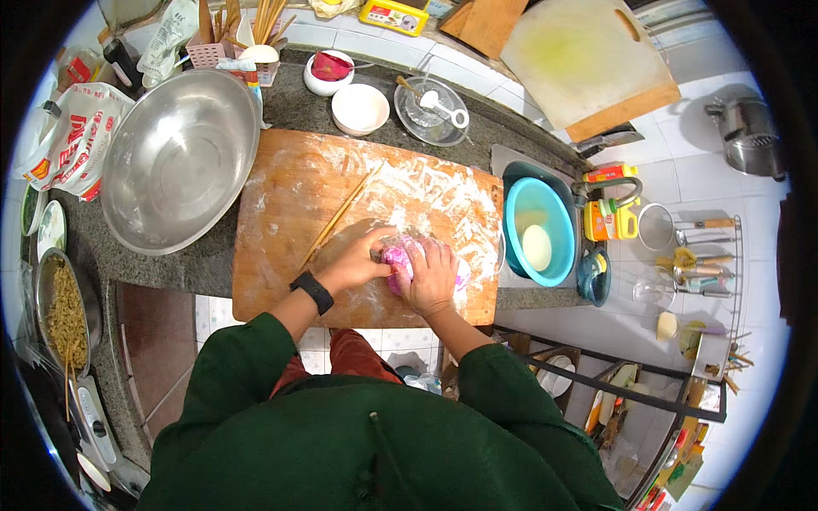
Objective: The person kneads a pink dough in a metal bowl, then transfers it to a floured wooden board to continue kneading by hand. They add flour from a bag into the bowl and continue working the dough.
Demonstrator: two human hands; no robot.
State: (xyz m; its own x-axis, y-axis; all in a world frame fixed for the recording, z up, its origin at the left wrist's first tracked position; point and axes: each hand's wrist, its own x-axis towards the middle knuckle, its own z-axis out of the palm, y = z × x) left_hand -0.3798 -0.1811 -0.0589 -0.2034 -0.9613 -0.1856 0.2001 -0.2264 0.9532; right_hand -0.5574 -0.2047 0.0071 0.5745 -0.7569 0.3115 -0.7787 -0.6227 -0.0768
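A lump of pink and white dough [397, 255] rests on a floured wooden board [275, 211]. My right hand [429, 274] lies over the dough with its fingers curled around it, and some pink shows past its right side. On the dough's left side, my left hand [361, 259] touches it with the thumb, the other fingers bent and apart from the thumb. A pair of wooden chopsticks [342, 214] lies slantwise on the board, left of the dough. White flour is spread thickly over the board's upper right part. The dough's underside is hidden.
A large steel basin [182, 160] overlaps the board's left edge. Behind the board stand a white bowl [360, 110], a small pot [328, 71] and a glass dish [432, 110] with a white spoon. A blue tub [539, 231] sits in the sink at right. A pan of filling [67, 306] stands far left.
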